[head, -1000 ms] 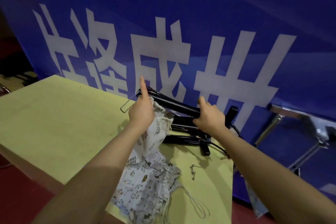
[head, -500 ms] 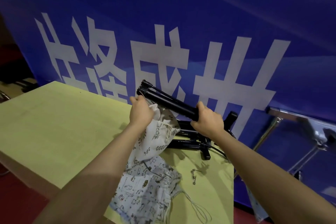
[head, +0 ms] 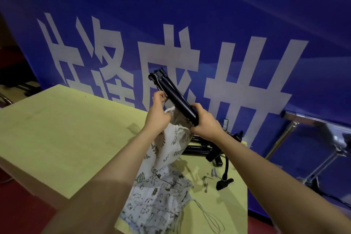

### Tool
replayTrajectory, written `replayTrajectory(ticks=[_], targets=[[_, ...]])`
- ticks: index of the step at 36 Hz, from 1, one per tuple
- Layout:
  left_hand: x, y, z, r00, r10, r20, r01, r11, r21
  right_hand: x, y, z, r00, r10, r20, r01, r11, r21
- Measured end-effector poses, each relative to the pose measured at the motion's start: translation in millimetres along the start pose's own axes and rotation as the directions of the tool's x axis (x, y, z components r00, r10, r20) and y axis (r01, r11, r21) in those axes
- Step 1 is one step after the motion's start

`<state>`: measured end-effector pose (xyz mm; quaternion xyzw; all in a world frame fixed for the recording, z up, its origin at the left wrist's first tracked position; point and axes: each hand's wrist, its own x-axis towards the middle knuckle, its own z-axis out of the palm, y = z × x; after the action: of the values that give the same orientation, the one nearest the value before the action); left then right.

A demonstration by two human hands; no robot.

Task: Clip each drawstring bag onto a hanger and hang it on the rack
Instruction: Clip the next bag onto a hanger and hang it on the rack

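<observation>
A black clamp hanger (head: 171,94) is held up over the yellow table (head: 62,131), tilted with its far end raised. My right hand (head: 206,123) grips its near end. My left hand (head: 158,115) pinches the top edge of a white leaf-print drawstring bag (head: 171,146) and holds it at the hanger's bar. The bag hangs down from there to the table. A pile of more printed drawstring bags (head: 157,199) lies at the table's near edge, with loose cords trailing right.
More black hangers (head: 201,150) lie stacked on the table behind my right hand, one hook (head: 224,183) resting near the right edge beside small metal clips (head: 206,182). A blue banner (head: 190,24) stands behind. A chrome rack frame (head: 311,138) is at the right.
The hanger has been lifted and tilted steeper, far end up. My left hand rose with the bag's top edge to the bar, and the bag now hangs off the table.
</observation>
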<state>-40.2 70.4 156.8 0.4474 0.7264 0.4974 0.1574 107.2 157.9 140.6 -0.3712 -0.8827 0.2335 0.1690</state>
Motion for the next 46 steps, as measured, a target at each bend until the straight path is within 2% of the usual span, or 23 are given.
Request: replayTrajectory(ticks=[4, 6, 10, 12, 15, 18, 22, 29, 33, 36, 40, 46], targets=[[0, 2, 0, 0.997, 0.057, 0.044, -0.060, 0.995, 0.075, 3, -4, 1, 0.994, 0.100, -0.038, -0.096, 0.990, 0.106], [0, 4, 1, 0.996, 0.085, 0.013, -0.086, 0.987, 0.139, 3, -3, 2, 0.991, 0.121, -0.055, -0.113, 0.985, 0.133], [5, 8, -3, 0.992, -0.031, -0.120, 0.054, 0.979, 0.199, 1, 5, -1, 0.991, 0.101, -0.088, -0.080, 0.973, 0.214], [6, 8, -3, 0.989, -0.079, -0.125, 0.106, 0.970, 0.221, -3, 11, -4, 0.989, 0.085, -0.123, -0.052, 0.968, 0.247], [9, 8, 1, 0.966, -0.210, -0.151, 0.233, 0.960, 0.155, -9, 20, -12, 0.987, 0.068, -0.147, -0.039, 0.981, 0.189], [10, 8, 6, 0.924, -0.354, -0.144, 0.362, 0.932, 0.030, -17, 26, -21, 0.992, 0.069, -0.105, -0.063, 0.996, 0.056], [10, 16, 11, 0.907, -0.401, -0.130, 0.397, 0.916, -0.062, -28, 35, -25, 0.999, 0.032, -0.037, -0.032, 0.999, 0.001], [9, 11, 17, 0.944, -0.299, -0.137, 0.308, 0.950, 0.049, -43, 54, -26, 0.999, 0.040, 0.020, -0.041, 0.997, 0.071], [5, 10, 16, 0.946, -0.288, -0.145, 0.300, 0.952, 0.064, -48, 61, -24, 0.998, 0.057, 0.014, -0.058, 0.994, 0.097], [0, 14, 18, 0.977, -0.180, -0.113, 0.188, 0.980, 0.067, -49, 64, -22, 0.998, 0.060, 0.018, -0.062, 0.993, 0.096], [-8, 21, 20, 0.998, -0.064, -0.021, 0.068, 0.945, 0.321, -49, 63, -18, 0.999, 0.041, 0.020, -0.043, 0.996, 0.072], [-8, 10, 30, 0.986, -0.106, 0.129, 0.025, 0.857, 0.515, -55, 65, -18, 1.000, 0.023, 0.007, -0.023, 0.997, 0.077]])
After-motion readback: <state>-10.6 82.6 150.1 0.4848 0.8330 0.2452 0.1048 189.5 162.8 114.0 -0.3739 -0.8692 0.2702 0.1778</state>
